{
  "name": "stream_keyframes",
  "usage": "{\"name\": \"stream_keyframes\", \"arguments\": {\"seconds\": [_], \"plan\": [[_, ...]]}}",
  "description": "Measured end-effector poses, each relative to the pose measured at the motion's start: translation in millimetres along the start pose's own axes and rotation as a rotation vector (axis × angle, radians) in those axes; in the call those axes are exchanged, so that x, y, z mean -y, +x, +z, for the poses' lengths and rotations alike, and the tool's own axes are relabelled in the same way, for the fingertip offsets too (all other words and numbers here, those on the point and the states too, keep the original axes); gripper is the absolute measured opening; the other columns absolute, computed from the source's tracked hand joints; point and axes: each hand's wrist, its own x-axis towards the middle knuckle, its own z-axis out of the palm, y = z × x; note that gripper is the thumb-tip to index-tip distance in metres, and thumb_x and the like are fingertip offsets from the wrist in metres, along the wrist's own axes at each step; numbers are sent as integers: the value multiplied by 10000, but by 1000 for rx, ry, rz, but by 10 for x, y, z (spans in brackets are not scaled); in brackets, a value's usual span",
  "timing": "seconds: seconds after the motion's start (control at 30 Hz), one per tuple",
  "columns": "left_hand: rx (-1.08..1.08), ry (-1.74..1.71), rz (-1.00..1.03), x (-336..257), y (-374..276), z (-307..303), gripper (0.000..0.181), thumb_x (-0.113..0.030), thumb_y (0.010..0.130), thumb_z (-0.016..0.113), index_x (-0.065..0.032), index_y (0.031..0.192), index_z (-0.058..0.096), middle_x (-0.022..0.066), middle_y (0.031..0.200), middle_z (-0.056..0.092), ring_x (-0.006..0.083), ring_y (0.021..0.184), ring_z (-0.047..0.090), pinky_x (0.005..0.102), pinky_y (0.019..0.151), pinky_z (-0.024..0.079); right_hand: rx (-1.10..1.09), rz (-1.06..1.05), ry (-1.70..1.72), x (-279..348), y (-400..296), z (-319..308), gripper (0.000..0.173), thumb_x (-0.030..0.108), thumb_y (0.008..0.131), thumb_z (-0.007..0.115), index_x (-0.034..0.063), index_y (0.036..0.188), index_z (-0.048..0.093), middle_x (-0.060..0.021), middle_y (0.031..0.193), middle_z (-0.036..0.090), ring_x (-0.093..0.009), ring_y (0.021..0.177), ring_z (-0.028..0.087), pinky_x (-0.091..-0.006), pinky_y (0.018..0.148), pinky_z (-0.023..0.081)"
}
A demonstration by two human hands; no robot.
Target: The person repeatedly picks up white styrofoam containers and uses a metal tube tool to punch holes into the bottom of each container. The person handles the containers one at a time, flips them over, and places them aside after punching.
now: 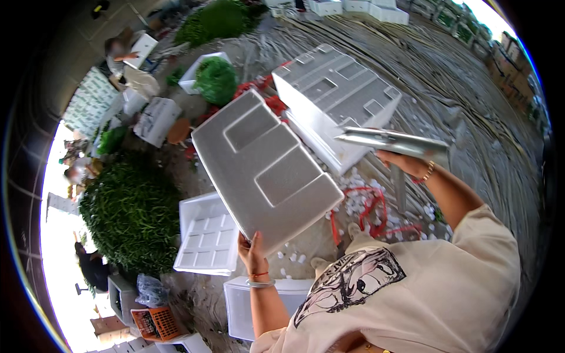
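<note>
My left hand [254,256] grips the lower edge of a white foam box lid [273,159], which is tilted in front of me. Raised recesses mark the lid's upper face. In my right hand [404,162] is a shiny metal tool [393,140] with a long, rounded, trough-like body. A flat metal part hangs below that hand; what it belongs to is unclear. Just beyond the tool stands a closed white foam box [335,88], its ribbed lid facing up. Left of the held lid, an open foam box [207,242] shows a gridded floor.
A large heap of leafy greens [128,216] lies at left. Red strapping [373,212] and foam scraps litter the floor by my feet. Another foam box [265,304] is near my left forearm. A green bundle [216,80], an orange crate [156,323] and a person [119,61] are farther off.
</note>
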Motion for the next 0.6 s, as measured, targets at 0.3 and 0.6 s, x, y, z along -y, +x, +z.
{"name": "stream_keyframes", "arguments": {"seconds": [0.3, 0.6], "plan": [[-51, 32, -339, 1720, -305, -747, 519, 23, 704, 590, 0, 1183, 389, 72, 1057, 509, 160, 926, 502, 269, 811, 395, 225, 526, -386, -1259, 201, 1108, 323, 355, 799, 534, 38, 740, 554, -7, 591, 540, -101, 534, 484, -258, 519, 387], [-175, 66, -545, 2257, -476, -1169, 416, -2, 745, 571, -20, 1124, 401, 56, 1016, 513, 135, 916, 481, 262, 824, 368, 278, 193, -445, -2343, -42, 1647, 366, 100, 671, 616, 103, 1033, 561, -102, 839, 619, -202, 725, 608, -273, 669, 480]]}}
